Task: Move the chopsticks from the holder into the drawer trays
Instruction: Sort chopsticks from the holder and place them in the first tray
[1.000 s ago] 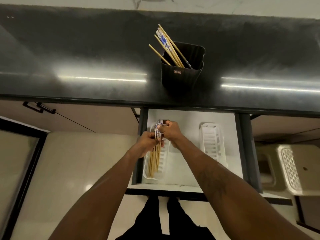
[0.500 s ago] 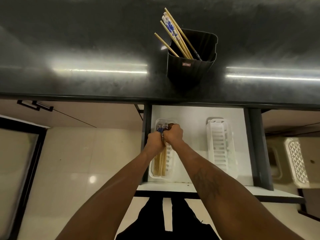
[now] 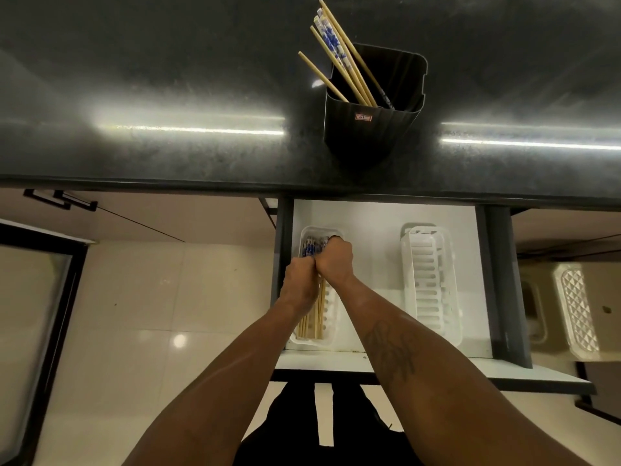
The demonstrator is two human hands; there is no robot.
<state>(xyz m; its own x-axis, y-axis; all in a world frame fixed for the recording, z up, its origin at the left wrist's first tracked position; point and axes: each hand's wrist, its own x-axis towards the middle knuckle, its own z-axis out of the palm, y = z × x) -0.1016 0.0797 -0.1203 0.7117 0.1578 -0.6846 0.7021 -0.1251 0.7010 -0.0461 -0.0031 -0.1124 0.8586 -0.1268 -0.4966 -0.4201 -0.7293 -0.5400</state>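
While the white slotted left tray (image 3: 309,343) sits against the open drawer's (image 3: 369,264) dark side wall, bare floor separates it from the matching right tray (image 3: 431,284). Left hand (image 3: 299,284) and right hand (image 3: 334,264), knuckles touching, grip the wooden chopsticks (image 3: 311,326) lying in the left tray. More sticks (image 3: 336,52) lean in the black plastic holder (image 3: 369,136) on the dark worktop (image 3: 168,79).
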